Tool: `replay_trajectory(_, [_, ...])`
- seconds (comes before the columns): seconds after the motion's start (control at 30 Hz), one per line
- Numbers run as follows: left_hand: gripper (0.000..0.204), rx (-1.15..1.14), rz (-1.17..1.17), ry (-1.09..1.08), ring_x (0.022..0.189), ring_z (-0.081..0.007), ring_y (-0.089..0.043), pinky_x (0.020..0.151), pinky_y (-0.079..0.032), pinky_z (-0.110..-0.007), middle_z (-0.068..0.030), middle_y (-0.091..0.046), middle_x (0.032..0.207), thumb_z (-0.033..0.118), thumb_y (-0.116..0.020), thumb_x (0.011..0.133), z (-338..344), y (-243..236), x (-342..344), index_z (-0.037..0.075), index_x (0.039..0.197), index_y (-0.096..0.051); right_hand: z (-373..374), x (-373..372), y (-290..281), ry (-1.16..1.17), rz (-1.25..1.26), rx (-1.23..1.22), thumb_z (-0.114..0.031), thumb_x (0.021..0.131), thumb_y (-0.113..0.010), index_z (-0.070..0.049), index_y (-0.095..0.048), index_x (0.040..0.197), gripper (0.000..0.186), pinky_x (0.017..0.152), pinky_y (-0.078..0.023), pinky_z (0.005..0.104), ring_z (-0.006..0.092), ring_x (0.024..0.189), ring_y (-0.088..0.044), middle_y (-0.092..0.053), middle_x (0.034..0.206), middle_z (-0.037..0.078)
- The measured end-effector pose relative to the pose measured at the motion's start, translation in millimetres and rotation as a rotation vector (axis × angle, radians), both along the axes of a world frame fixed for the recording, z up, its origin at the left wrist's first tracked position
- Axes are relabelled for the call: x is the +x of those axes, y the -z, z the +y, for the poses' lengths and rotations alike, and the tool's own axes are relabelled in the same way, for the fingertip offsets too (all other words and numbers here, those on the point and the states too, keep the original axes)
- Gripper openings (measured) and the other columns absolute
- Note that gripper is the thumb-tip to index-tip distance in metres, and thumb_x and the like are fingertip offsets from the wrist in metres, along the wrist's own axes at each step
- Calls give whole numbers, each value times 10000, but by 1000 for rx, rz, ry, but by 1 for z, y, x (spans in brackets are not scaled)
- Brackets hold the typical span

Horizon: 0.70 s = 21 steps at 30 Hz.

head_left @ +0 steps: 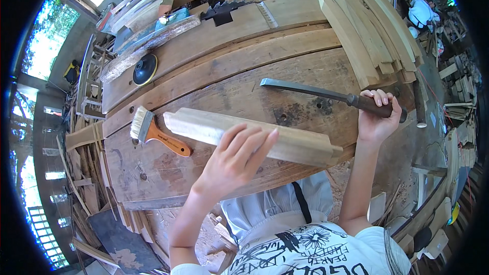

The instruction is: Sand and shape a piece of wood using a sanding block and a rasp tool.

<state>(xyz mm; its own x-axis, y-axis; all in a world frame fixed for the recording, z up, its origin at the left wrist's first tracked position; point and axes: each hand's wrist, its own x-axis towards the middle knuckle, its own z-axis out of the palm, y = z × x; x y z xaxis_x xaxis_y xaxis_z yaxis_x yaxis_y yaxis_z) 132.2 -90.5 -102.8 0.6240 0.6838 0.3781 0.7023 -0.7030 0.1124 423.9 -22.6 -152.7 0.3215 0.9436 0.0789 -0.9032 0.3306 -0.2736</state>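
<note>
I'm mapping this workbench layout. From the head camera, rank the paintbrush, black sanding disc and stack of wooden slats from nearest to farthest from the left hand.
From the left hand:
1. Paintbrush, just to its left.
2. Black sanding disc, farther back on the left.
3. Stack of wooden slats, far back on the right.

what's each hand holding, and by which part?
Right hand grips the chisel by its dark handle, blade lying on the bench. Left hand holds nothing; its fingers rest flat on the wood piece.

Bare table showing between the tools
A brush is blocking the left; stacked slats are crowding the far right corner of the table.
</note>
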Motion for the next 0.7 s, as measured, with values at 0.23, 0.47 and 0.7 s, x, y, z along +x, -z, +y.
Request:
replay_trajectory(0.23, [407, 105, 17, 49, 1064, -198, -530, 929, -431, -366, -62, -557, 1104, 118, -567, 740, -12, 10, -12, 133, 1147, -563, 1, 0, 0, -8, -19, 20, -160, 783, -556, -83, -523, 756, 88, 790, -340, 309, 119, 636, -418, -421, 670, -4])
replay_trajectory(0.47, [472, 121, 207, 1, 1118, -198, -495, 953, -410, -366, -50, -469, 1256, 227, -537, 788, -1, 11, -16, 417, 1214, -461, 0, 1, 1, -1, -29, 19, -160, 781, -559, -87, -510, 759, 91, 789, -340, 311, 119, 633, -416, -413, 667, -6])
replay_trajectory(0.7, [487, 15, 7, -23, 1057, -181, -502, 962, -383, -351, -23, -509, 1171, 201, -591, 730, 5, 9, -14, 445, 1148, -532, 0, -1, 0, -7, -20, 15, -157, 787, -554, -88, -504, 757, 90, 786, -340, 311, 119, 638, -416, -412, 665, -5])
